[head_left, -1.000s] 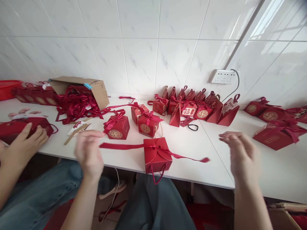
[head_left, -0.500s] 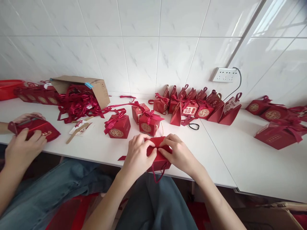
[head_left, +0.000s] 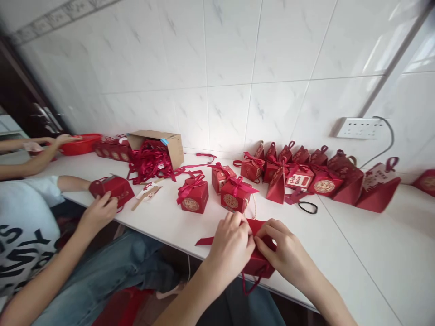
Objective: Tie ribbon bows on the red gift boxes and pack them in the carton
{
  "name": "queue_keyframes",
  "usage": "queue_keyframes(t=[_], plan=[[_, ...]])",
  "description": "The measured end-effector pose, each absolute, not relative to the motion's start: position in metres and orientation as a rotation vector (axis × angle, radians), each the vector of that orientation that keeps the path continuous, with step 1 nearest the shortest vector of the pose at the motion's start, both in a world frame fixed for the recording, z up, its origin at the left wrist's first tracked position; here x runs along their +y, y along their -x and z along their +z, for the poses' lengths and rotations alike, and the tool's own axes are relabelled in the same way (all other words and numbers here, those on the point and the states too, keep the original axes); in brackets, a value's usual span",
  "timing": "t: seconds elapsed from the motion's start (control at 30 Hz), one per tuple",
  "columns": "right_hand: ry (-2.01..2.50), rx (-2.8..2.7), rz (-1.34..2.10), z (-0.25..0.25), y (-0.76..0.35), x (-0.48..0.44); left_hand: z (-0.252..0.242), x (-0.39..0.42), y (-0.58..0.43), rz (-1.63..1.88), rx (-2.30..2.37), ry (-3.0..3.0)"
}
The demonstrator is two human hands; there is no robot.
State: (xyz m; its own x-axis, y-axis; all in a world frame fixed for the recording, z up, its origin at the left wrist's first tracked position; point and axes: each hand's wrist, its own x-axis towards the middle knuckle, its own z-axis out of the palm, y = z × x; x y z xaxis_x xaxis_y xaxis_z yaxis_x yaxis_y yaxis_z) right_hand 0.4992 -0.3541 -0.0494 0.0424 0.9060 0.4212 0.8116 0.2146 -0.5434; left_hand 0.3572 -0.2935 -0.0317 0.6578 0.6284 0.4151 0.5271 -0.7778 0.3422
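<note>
At the table's front edge a red gift box (head_left: 257, 264) rests between my hands, with a dark red cord loop hanging from its near side. My left hand (head_left: 232, 239) is closed, thumb and fingers pinching at the top of the box. A flat end of red ribbon (head_left: 204, 241) sticks out to the left of it. From the other side my right hand (head_left: 282, 242) pinches at the same spot, its fingertips almost meeting the left ones. The ribbon between the fingertips is mostly hidden. Just beyond stand two bow-tied boxes (head_left: 234, 199) and another bow-tied box (head_left: 192, 195).
Along the wall stands a row of red boxes (head_left: 377, 192); a black hair tie (head_left: 307, 208) lies before them. Left, a carton (head_left: 176, 151) spills ribbons (head_left: 152, 158). A co-worker's hand (head_left: 98, 213) holds a red box (head_left: 118, 190); another person's arms reach a red basin (head_left: 81, 144).
The view has swung left, bringing in more of the co-worker and another person's arms at the basin. My hands stay pinched on top of the box, with little movement.
</note>
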Motion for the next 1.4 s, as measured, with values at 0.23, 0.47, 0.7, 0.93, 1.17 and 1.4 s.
queue_keyframes(t=[0.23, 0.47, 0.7, 0.93, 1.17, 1.4], plan=[[1.621, -1.856, 0.330, -0.031, -0.509, -0.346, -0.041, -0.300, -0.359, 0.999, 0.950, -2.579], [1.629, -1.892, 0.363, -0.027, -0.514, -0.345, -0.048, -0.301, -0.361, 1.148, 0.947, -2.482], [1.569, -1.887, 0.299, -0.025, -0.508, -0.350, -0.050, -0.297, -0.357, 1.226, 0.945, -2.492], [1.492, -1.818, 0.280, -0.027, -0.509, -0.358, -0.055, -0.295, -0.356, 1.253, 0.983, -2.498], [1.580, -1.780, 0.202, -0.028, -0.499, -0.355, -0.055, -0.291, -0.354, 1.239, 0.949, -2.485], [1.516, -1.838, 0.223, -0.029, -0.504, -0.355, -0.058, -0.294, -0.351, 1.224, 1.017, -2.515]])
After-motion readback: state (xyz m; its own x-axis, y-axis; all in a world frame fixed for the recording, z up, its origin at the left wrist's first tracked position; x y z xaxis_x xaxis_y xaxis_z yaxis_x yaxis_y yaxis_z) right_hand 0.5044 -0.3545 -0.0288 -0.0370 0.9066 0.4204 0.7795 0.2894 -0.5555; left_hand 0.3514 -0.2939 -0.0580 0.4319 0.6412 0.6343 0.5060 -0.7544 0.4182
